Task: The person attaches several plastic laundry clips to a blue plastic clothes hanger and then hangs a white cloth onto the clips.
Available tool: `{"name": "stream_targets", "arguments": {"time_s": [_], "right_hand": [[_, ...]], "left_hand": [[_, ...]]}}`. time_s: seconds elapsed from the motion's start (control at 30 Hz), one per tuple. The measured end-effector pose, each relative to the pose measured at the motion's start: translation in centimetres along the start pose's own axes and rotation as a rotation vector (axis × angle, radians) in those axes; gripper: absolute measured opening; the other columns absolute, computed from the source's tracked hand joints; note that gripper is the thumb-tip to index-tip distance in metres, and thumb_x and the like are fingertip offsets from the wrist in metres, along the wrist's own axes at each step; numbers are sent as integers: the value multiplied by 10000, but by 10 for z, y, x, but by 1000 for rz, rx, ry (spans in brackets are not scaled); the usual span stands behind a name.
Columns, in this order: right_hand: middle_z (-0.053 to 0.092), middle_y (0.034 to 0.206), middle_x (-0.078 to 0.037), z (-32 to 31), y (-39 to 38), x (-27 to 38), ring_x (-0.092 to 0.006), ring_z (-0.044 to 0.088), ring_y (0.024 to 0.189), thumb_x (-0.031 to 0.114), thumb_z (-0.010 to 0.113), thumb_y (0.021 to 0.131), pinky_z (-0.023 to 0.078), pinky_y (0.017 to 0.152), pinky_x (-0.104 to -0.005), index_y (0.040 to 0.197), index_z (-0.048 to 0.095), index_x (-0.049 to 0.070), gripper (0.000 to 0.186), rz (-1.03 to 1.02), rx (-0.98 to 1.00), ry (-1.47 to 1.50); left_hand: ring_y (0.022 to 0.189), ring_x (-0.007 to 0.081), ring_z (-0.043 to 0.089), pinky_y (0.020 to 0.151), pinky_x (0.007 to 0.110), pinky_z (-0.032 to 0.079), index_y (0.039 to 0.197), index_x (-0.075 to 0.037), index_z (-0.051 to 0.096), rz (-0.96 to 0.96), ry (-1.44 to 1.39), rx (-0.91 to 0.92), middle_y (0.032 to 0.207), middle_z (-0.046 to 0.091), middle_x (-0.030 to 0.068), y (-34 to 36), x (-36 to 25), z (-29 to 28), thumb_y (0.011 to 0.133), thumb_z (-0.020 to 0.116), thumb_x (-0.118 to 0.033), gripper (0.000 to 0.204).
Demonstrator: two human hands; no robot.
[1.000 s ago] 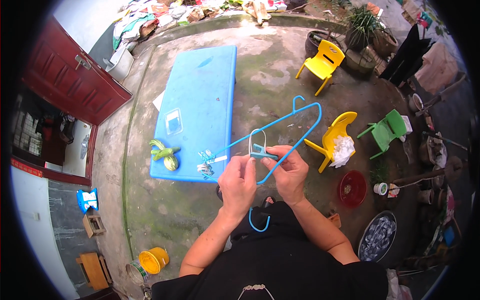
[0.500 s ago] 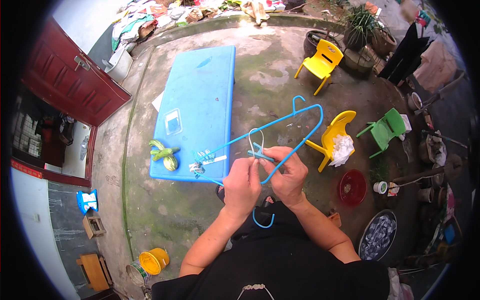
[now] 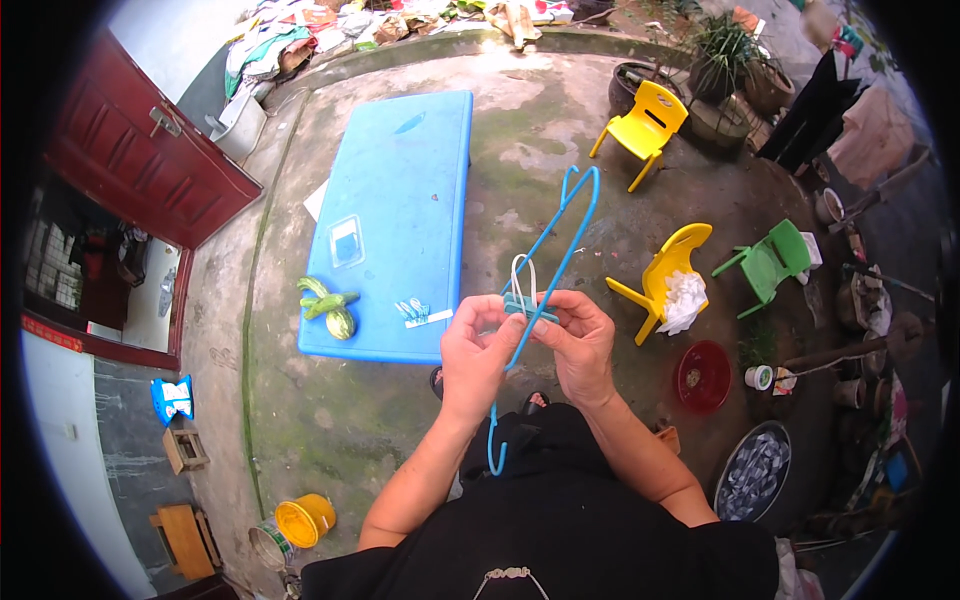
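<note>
Between my hands is a teal clothespin (image 3: 517,303) with a thin white loop (image 3: 518,268) rising from it. My left hand (image 3: 474,350) pinches its left side, fingers curled. On the other side my right hand (image 3: 582,345) closes its thumb and fingers on the same clothespin. A blue hanger (image 3: 566,240), turned nearly edge-on, passes between the hands; its curved hook (image 3: 497,462) hangs below them. Fingers hide part of the hanger and where it meets the clothespin. Beyond my left hand, small blue clips (image 3: 411,308) lie on the blue table (image 3: 390,200).
On the table are green striped squashes (image 3: 325,303) and a clear plastic box (image 3: 346,243). To the right stand yellow chairs (image 3: 655,262), a green chair (image 3: 770,258), a red basin (image 3: 703,377) and a metal basin (image 3: 752,470). A yellow bucket (image 3: 304,520) sits lower left.
The hanger has swung from lying broad across the view to nearly edge-on and upright. Its left end no longer covers the clips on the table. Both hands stay at the clothespin.
</note>
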State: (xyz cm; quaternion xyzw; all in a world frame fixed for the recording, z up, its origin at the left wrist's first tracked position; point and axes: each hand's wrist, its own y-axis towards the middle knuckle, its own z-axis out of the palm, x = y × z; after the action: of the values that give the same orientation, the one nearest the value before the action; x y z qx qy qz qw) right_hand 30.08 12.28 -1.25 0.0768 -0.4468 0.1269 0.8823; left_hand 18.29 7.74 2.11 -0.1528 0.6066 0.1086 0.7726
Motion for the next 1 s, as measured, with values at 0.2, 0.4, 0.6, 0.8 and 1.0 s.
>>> {"name": "stream_targets", "arguments": {"time_s": [0.2, 0.4, 0.6, 0.8, 1.0], "right_hand": [[637, 991, -78, -11, 4, 3, -126, 602, 893, -37, 631, 783, 501, 754, -259, 1018, 597, -6, 239, 157, 97, 14], [635, 990, -71, -11, 7, 5, -136, 601, 905, -14, 631, 794, 493, 769, -258, 1018, 590, -13, 228, 200, 124, -20], [637, 944, -67, -5, 10, 7, -134, 602, 833, 15, 642, 804, 491, 753, -265, 986, 596, -6, 189, 249, 143, -28], [642, 859, -50, -3, 11, -2, -118, 605, 756, 28, 668, 795, 488, 714, -258, 919, 597, 4, 145, 192, 72, -30], [637, 890, -56, 3, 4, -9, -108, 597, 806, 8, 693, 769, 487, 726, -252, 946, 587, 7, 206, 77, -44, -89]], "left_hand": [[584, -5, 467, 466, 141, 312, 1119, -12, 548, 17, -69, 55, 835, 504, -31, 1, 0, -1, 854, 607, -15, 272], [634, 27, 531, 531, 148, 401, 1077, -30, 551, 0, 39, 130, 824, 484, -18, 5, 2, -9, 840, 602, -12, 244], [569, 2, 476, 473, 142, 337, 985, -52, 547, -8, 30, 93, 726, 482, -46, 6, 12, -8, 837, 629, -45, 168], [416, 10, 373, 353, 178, 228, 962, -69, 540, -279, -199, 136, 673, 525, -22, 7, -7, -10, 879, 605, -129, 122], [458, 4, 397, 376, 176, 258, 929, -69, 562, -161, -92, 10, 742, 597, -4, 4, 0, -5, 889, 593, -152, 97]]}}
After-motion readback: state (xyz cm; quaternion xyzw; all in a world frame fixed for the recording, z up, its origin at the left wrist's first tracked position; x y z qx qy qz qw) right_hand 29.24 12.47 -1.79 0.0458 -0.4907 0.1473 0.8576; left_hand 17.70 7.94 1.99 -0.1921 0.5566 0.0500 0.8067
